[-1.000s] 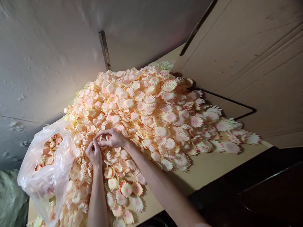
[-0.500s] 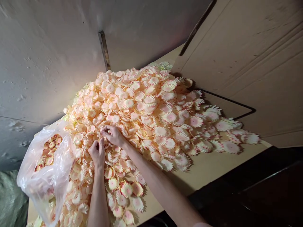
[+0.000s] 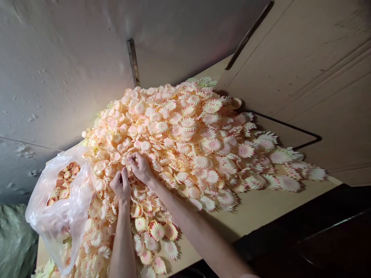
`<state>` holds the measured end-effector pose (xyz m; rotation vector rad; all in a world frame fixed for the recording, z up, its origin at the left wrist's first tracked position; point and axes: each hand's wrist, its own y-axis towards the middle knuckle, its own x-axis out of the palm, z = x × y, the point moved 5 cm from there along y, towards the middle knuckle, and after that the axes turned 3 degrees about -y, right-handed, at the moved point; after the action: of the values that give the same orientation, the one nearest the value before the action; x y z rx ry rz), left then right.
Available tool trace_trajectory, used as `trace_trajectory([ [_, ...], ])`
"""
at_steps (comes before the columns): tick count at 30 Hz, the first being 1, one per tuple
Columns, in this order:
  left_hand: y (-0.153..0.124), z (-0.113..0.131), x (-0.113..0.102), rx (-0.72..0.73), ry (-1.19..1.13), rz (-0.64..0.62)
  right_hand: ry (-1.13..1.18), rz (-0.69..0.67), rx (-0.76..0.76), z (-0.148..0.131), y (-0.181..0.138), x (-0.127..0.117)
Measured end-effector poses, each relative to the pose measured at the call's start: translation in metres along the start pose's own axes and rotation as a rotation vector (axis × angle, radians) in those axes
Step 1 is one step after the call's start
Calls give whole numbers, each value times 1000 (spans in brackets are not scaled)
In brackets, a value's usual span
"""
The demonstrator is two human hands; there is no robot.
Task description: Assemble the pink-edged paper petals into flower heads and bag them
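A wide heap of pale flower-shaped pieces (image 3: 162, 127), cream and pink with toothed, reddish rims, spreads under both hands. My left hand (image 3: 121, 185) is closed just above it, thumb pressed up against bent fingers. Slightly farther and to the right, my right hand (image 3: 140, 168) pinches with thumb and forefinger, the fingertips pointing toward the left hand. Whatever sits in either pinch is too small or hidden. The hands are close together but apart. Left of them, a clear plastic bag (image 3: 79, 200) gapes open, with smaller, darker red-edged pieces (image 3: 68, 173) inside.
The heap lies on a light tabletop (image 3: 255, 208) with its edge at the lower right. Behind rises a grey wall (image 3: 72, 46) with a metal strip (image 3: 133, 61). A cardboard sheet (image 3: 319, 85) stands at right. A green sack (image 3: 16, 239) sits lower left.
The whole view has shifted a little, so everything appears slightly farther right. Both hands remain in nearly the same place over the heap, fingers still closed.
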<state>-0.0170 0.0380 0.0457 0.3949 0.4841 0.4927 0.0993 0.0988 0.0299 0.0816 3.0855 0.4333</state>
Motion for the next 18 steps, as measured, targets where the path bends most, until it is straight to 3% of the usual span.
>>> trace_trajectory([
  [6,-8,-10,-12,-56,-48,131,25,193,138,10,6,-22],
  [11,-1,-15,-6,-76,-91,79,79,27,85,5,9,-19],
  [18,-1,-17,0,-113,-138,30,137,-10,137,1,12,-21],
])
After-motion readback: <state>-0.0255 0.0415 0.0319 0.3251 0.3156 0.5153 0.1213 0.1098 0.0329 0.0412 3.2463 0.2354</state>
